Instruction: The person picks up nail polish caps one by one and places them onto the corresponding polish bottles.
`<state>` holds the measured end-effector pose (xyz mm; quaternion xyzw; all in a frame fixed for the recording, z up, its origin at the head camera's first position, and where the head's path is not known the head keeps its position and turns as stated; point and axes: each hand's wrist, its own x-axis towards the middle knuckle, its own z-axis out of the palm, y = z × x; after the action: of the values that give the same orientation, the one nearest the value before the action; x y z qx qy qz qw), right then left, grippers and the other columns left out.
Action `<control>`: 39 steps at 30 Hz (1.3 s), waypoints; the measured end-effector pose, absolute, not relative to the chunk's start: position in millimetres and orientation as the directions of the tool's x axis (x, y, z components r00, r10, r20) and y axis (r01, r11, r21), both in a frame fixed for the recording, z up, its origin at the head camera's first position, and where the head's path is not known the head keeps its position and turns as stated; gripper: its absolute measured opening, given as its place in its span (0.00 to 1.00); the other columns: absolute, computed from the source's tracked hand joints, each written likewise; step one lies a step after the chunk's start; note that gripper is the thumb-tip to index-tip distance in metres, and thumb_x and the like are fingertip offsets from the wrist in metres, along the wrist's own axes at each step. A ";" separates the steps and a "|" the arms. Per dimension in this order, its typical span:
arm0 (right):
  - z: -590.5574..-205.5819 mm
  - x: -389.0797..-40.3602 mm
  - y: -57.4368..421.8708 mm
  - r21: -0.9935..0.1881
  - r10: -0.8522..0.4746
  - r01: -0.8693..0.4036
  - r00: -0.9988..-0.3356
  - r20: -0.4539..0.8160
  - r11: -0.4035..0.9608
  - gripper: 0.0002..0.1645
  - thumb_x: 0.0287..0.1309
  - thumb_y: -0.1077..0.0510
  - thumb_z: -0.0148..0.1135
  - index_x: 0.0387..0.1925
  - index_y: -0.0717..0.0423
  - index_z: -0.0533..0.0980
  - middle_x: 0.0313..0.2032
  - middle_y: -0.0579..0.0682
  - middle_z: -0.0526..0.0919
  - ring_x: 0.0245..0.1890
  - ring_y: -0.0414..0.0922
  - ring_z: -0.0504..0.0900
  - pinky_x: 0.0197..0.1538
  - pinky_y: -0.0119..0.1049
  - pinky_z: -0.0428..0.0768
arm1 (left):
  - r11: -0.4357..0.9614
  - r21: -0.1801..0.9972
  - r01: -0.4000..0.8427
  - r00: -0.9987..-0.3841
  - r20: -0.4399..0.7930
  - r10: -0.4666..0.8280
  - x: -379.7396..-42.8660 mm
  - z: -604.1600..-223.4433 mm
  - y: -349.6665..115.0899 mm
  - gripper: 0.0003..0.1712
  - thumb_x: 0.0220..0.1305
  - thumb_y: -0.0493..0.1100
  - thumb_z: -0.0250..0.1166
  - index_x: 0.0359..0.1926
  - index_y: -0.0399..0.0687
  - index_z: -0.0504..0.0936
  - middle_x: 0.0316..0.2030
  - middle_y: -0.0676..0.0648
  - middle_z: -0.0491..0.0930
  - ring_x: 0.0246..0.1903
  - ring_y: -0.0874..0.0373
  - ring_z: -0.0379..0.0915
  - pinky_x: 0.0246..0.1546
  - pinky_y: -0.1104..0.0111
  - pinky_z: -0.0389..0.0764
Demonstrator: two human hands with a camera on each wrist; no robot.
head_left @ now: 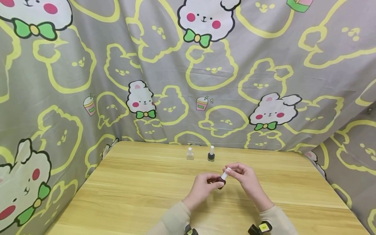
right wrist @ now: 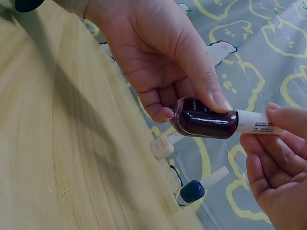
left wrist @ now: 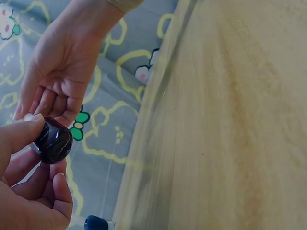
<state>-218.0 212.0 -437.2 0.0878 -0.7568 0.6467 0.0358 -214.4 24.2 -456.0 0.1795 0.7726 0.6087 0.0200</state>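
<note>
My left hand (head_left: 202,187) grips a nail polish bottle (right wrist: 204,120) by its glass body, thumb along the side. The polish in it is dark wine red. The bottle is raised over the table and tilted, its white cap (right wrist: 254,123) pointing up toward my right hand (head_left: 246,179). Thumb and fingers of the right hand pinch this cap near its top end. Small dark print shows on the cap, which sits against the bottle's neck. In the left wrist view the dark glass base (left wrist: 56,143) faces the camera.
Two more nail polish bottles stand near the table's back edge: a pale one (head_left: 190,156) and a dark blue one (head_left: 211,157), both with white caps. The wooden table (head_left: 132,189) meets a grey patterned curtain (head_left: 170,71) behind it.
</note>
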 end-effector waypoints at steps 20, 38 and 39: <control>-436.1 -212.7 198.9 -0.965 0.172 -0.119 -0.972 0.161 0.233 0.15 0.49 0.59 0.75 0.29 0.65 0.77 0.19 0.38 0.80 0.23 0.36 0.79 0.33 0.31 0.77 | 0.399 0.795 0.457 -0.889 0.389 0.243 -203.6 -456.3 28.6 0.13 0.52 0.45 0.75 0.38 0.47 0.87 0.31 0.53 0.86 0.30 0.75 0.72 0.32 0.80 0.71; -437.1 -217.7 213.4 -0.957 -0.130 -0.222 -0.971 0.200 0.187 0.24 0.67 0.54 0.58 0.59 0.64 0.73 0.51 0.52 0.85 0.48 0.30 0.81 0.49 0.30 0.78 | 0.208 0.928 0.308 -0.927 0.243 0.287 -211.3 -454.4 26.0 0.14 0.59 0.42 0.69 0.45 0.42 0.86 0.35 0.48 0.88 0.32 0.73 0.76 0.33 0.78 0.78; -437.0 -218.0 214.3 -0.956 -0.152 -0.229 -0.967 0.203 0.183 0.24 0.68 0.54 0.57 0.60 0.63 0.73 0.52 0.52 0.85 0.49 0.30 0.80 0.50 0.30 0.78 | 0.201 0.933 0.298 -0.928 0.234 0.289 -211.5 -454.2 25.9 0.14 0.59 0.42 0.69 0.45 0.42 0.86 0.36 0.47 0.88 0.32 0.73 0.76 0.33 0.78 0.78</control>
<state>-218.0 214.3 -437.0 0.1241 -0.7685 0.6270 0.0308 -211.5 25.9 -454.2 0.1895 0.7748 0.6032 -0.0035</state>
